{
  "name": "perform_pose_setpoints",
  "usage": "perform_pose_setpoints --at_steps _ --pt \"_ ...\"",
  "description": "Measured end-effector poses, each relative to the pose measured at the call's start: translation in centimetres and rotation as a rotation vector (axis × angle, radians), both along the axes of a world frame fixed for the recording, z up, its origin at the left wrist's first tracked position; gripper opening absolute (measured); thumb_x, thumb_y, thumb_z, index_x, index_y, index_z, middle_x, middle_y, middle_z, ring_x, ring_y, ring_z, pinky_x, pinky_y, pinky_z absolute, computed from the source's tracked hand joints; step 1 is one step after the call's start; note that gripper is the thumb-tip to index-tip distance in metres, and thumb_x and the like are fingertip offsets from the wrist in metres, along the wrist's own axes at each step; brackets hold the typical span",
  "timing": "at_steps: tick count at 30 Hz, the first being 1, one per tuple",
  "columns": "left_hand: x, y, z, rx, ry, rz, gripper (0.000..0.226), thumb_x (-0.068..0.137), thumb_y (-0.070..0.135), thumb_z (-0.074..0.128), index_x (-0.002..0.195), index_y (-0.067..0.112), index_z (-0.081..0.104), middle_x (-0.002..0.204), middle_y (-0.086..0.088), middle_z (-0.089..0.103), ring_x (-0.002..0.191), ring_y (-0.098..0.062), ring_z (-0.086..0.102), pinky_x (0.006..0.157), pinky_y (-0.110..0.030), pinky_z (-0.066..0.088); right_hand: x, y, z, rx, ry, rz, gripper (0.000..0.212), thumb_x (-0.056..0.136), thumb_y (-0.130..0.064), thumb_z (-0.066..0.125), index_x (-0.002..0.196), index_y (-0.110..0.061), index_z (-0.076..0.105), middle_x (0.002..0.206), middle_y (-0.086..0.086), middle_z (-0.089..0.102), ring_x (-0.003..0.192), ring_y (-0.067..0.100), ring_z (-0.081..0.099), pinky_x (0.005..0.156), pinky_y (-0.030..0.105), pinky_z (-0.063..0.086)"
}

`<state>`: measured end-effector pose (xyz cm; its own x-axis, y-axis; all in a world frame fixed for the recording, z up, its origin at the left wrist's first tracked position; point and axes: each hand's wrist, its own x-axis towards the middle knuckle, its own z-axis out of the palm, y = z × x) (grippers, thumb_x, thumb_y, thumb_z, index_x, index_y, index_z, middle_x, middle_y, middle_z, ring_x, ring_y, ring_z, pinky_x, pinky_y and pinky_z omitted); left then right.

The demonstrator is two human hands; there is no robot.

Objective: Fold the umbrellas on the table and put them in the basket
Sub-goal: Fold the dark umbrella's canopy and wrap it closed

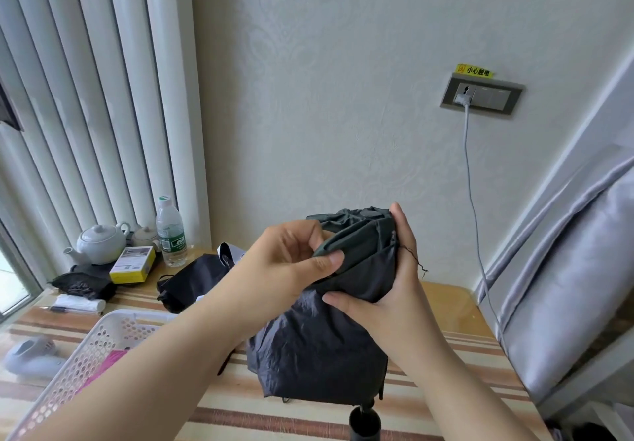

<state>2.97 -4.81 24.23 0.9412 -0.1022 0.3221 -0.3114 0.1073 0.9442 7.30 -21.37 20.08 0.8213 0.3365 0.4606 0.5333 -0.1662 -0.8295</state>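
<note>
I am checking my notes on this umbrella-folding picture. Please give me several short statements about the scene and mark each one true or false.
1. Both hands hold the dark grey fabric umbrella. True: the left hand pinches a fold and the right hand grips the bunched canopy.
2. The white perforated plastic basket stands to the right of that umbrella. False: it stands to its left.
3. A white ceramic teapot stands by the window at the table's far left. True.
4. The clear plastic water bottle lies on its side. False: it stands upright.
5. The grey wall socket has nothing plugged in. False: a white plug and cable hang from it.
</note>
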Motion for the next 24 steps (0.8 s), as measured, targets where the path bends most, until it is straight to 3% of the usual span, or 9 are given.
perform_pose_setpoints --at_steps 3,6,8,10,12,14,19,21,24 --pt "0.09 0.27 0.51 0.057 0.030 0.017 0.023 0.080 0.014 0.072 0.065 0.015 0.055 0.068 -0.005 0.062 0.067 -0.015 0.058 0.062 -0.021 0.046 -0.01 0.06 0.05 -0.013 0.011 -0.011 0.119 0.062 -0.010 0.088 0.129 -0.068 0.010 0.121 -0.055 0.038 0.122 -0.021 0.039 0.095 0.003 0.036" --pt "0.11 -0.01 0.83 0.148 0.082 0.106 0.029 0.068 0.025 0.078 0.085 0.014 0.057 0.079 -0.009 0.070 0.070 -0.016 0.067 0.064 -0.025 0.053 -0.04 0.29 -0.27 -0.022 0.013 -0.032 0.119 0.062 -0.012 0.089 0.124 -0.078 0.012 0.135 -0.036 0.042 0.124 -0.014 0.043 0.100 0.011 0.041" --pt "0.18 -0.30 0.71 0.285 0.042 0.228 0.030 0.070 0.031 0.083 0.077 0.014 0.059 0.065 -0.004 0.064 0.058 -0.013 0.057 0.055 -0.024 0.048 -0.16 0.58 -0.34 -0.030 -0.002 -0.042 0.119 0.062 -0.011 0.089 0.124 -0.079 0.012 0.143 -0.021 0.042 0.127 -0.009 0.044 0.103 0.016 0.041" --pt "0.21 -0.32 0.24 0.343 -0.009 0.315 0.031 0.080 0.024 0.075 0.066 0.009 0.053 0.058 -0.008 0.052 0.052 -0.014 0.041 0.050 -0.024 0.034 -0.18 0.72 -0.33 -0.034 -0.023 -0.047 0.120 0.062 -0.010 0.089 0.126 -0.077 0.013 0.145 -0.018 0.042 0.129 -0.007 0.043 0.107 0.021 0.040" --pt "0.21 -0.20 -0.13 0.318 -0.038 0.300 0.033 0.084 0.020 0.071 0.063 0.008 0.048 0.064 -0.018 0.053 0.056 -0.014 0.039 0.052 -0.024 0.031 -0.11 0.60 -0.26 -0.040 -0.021 -0.041 0.120 0.061 -0.010 0.090 0.126 -0.077 0.014 0.144 -0.020 0.041 0.130 -0.006 0.042 0.108 0.024 0.040" --pt "-0.05 -0.25 -0.03 0.269 -0.017 0.226 0.033 0.084 0.019 0.068 0.059 0.014 0.047 0.071 -0.017 0.058 0.060 -0.014 0.044 0.056 -0.023 0.034 -0.08 0.41 -0.21 -0.046 -0.013 -0.027 0.121 0.061 -0.009 0.090 0.127 -0.077 0.014 0.144 -0.019 0.041 0.131 -0.005 0.042 0.108 0.025 0.041" --pt "-0.08 -0.41 0.50 0.224 -0.014 0.123 0.032 0.086 0.009 0.067 0.061 0.009 0.047 0.083 -0.002 0.070 0.068 -0.011 0.059 0.061 -0.017 0.044 -0.11 0.44 -0.28 -0.022 0.038 0.009 0.116 0.064 -0.002 0.086 0.131 -0.063 0.013 0.136 -0.022 0.044 0.118 -0.015 0.048 0.090 0.005 0.042" --pt "-0.01 -0.49 0.35 0.185 -0.028 0.120 0.027 0.082 0.003 0.070 0.063 0.009 0.052 0.084 -0.001 0.071 0.071 -0.011 0.062 0.063 -0.020 0.048 -0.18 0.51 -0.46 -0.013 0.047 0.028 0.113 0.069 -0.002 0.083 0.131 -0.060 0.009 0.134 -0.023 0.044 0.116 -0.015 0.049 0.087 0.004 0.041" --pt "0.02 -0.70 0.00 0.155 -0.084 0.106 0.019 0.072 0.009 0.073 0.070 0.022 0.059 0.081 0.004 0.063 0.078 -0.014 0.061 0.072 -0.027 0.051 -0.11 0.56 -0.67 0.011 0.071 0.054 0.105 0.078 0.001 0.074 0.132 -0.057 0.006 0.127 -0.034 0.047 0.117 -0.015 0.049 0.089 0.004 0.040"
